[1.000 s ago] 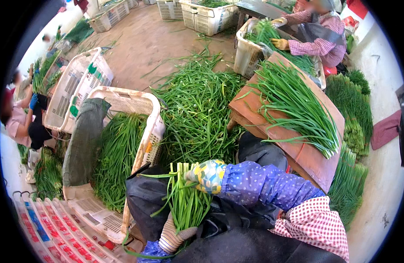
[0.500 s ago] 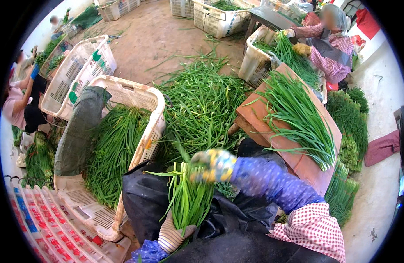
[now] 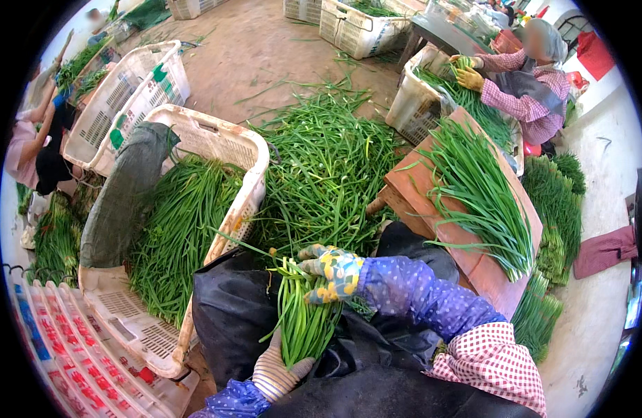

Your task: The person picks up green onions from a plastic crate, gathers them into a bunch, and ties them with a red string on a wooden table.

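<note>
A bunch of garlic chives (image 3: 303, 320) stands over my lap, its cut ends upward. Low on the bunch, my left hand (image 3: 279, 369), in a striped glove, is closed around the leaves. My right hand (image 3: 333, 274), in a yellow, blue and white patterned glove, lies against the upper end with its fingers apart. One long leaf sticks out leftward from the top of the bunch. On the reddish board (image 3: 467, 261) to my right rests a loose pile of chives (image 3: 484, 198).
A heap of loose chives (image 3: 321, 167) covers the floor ahead. At left stands a white crate (image 3: 255, 164) of chives with a grey-green cloth (image 3: 119, 202) over its side. Bundled chives (image 3: 551, 209) line the right wall. Co-workers (image 3: 530, 90) sit at far right and left.
My right hand was blurred by motion over the top of the bunch; now it is still, with its fingers spread. My left hand keeps its hold. The far-right co-worker's hands have come together.
</note>
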Demonstrator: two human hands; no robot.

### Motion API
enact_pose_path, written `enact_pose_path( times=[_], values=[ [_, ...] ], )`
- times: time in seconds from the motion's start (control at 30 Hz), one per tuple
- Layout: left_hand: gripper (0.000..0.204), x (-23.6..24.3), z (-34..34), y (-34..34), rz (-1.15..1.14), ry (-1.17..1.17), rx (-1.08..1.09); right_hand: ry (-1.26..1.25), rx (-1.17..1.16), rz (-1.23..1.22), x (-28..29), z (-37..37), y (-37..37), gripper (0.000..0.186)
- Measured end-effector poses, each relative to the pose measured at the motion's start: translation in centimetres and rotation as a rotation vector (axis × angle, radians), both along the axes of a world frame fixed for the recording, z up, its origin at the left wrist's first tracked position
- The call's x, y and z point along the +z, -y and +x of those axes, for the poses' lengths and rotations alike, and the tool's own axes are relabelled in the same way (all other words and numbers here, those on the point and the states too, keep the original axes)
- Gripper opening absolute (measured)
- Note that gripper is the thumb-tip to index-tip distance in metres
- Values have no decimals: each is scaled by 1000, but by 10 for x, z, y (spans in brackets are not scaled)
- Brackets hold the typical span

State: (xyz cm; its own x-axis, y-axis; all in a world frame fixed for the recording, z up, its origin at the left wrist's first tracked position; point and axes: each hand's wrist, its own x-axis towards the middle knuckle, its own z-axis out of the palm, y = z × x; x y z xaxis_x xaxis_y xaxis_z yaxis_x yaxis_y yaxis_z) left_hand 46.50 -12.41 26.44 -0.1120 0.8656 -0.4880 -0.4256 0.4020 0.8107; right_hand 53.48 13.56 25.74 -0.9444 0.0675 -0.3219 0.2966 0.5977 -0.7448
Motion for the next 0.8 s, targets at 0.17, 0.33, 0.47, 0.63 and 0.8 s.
enact_pose_path(
  times=[0.17, 0.33, 0.47, 0.63, 0.8],
  values=[
    [79, -1, -4, -2, -47, -99, -55, 48, 75, 7, -3, -6, 2, 51],
    [77, -18, -7, 3, -5, -69, -59, 55, 113, 1, -13, -9, -5, 36],
    [72, -17, -9, 2, 11, -167, -114, 85, 81, 96, -25, -17, 0, 24],
    [74, -20, -9, 8, 19, -136, -80, 100, 31, 379, -27, -42, -26, 21],
    [79, -17, -12, 13, -73, -393, -252, 262, -297, 1109, -29, -58, -97, 47]
  ],
)
